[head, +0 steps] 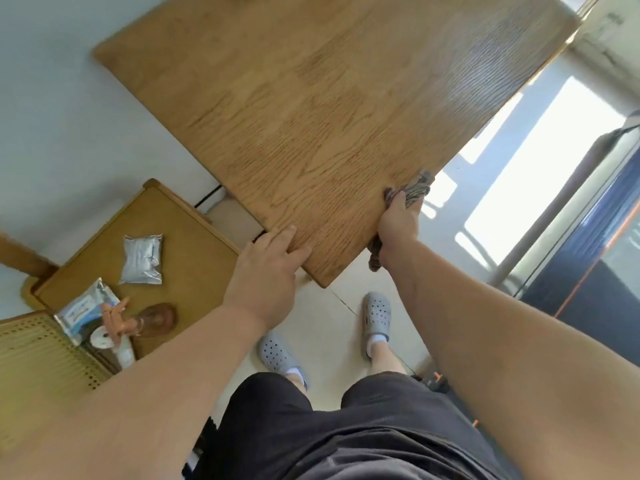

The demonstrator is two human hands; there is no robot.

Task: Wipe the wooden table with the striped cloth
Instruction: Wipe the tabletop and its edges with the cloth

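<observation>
Cloth (414, 188) sits at the worktop's (311, 116) right-hand edge, just up from the near corner. It's bunched into a strip that runs along that edge, w/ one end hanging off below the wrist. The right hand (398, 223) grasps it, fingers curled round the bunch and pressing it to the wood. The left hand (266, 268) lies flat and released on the other side of the same corner, fingers straight, prob. as a brace.

Nearly all the wood lies ahead and to the left of the cloth, so the next stroke should prob. go away from the body or across toward the left hand. Right arm is the working one; no hand-over needed.

Surface is oak-look, nothing standing on the visible part. Off to the left a lower side table (194, 237) carries foil packets (142, 259) and small bits. Pale floor (325, 327), bright window glare on the right.
</observation>
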